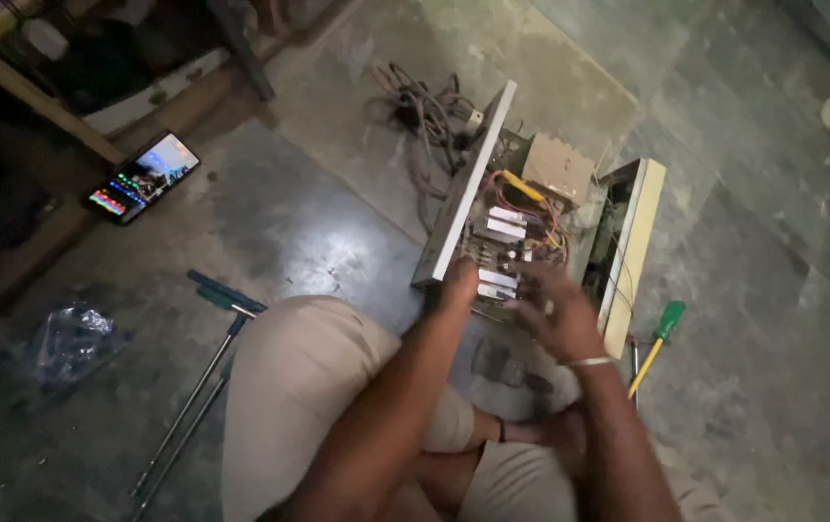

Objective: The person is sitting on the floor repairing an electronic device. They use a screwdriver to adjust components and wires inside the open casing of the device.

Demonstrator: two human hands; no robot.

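An opened electronic unit (460, 198) with a white metal case lies on the stone floor in front of my knees. Inside it sit a circuit board with white block parts (507, 227), coloured wires and a tan boxed component (558, 166). My left hand (457, 282) rests on the near end of the case's left wall, fingers curled on the edge. My right hand (555, 311) is blurred and spread over the near edge of the circuit board; nothing shows in its grip. A silver bangle (592, 362) circles that wrist.
A green-handled screwdriver (658, 338) lies right of the unit. A tangle of cables (425, 111) sits behind it. A lit phone (143, 178) lies on the floor at left, near long-shafted tools (204, 367) and a crumpled plastic bag (72, 333). Wooden furniture stands at top left.
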